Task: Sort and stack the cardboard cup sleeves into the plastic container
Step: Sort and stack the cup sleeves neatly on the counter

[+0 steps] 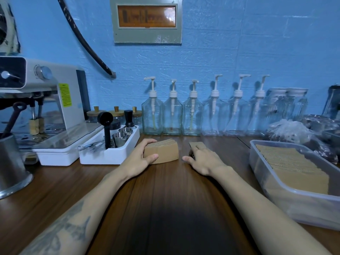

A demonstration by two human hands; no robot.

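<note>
A thick stack of brown cardboard cup sleeves (165,151) stands on the wooden counter, and my left hand (142,156) grips its left end, thumb in front and fingers over the top. To its right a single flat sleeve (196,144) lies on the counter under the fingers of my right hand (202,160), which rests on it with the thumb spread out to the left. A clear plastic container (276,192) at the right edge holds a long row of sleeves (296,168) packed on edge.
A white tray (110,155) with metal cups and a black scoop sits just left of the stack. An espresso machine (46,100) and a steel jug (11,162) stand at the left. Pump bottles (173,115) line the blue wall. Plastic bags (294,131) lie behind the container.
</note>
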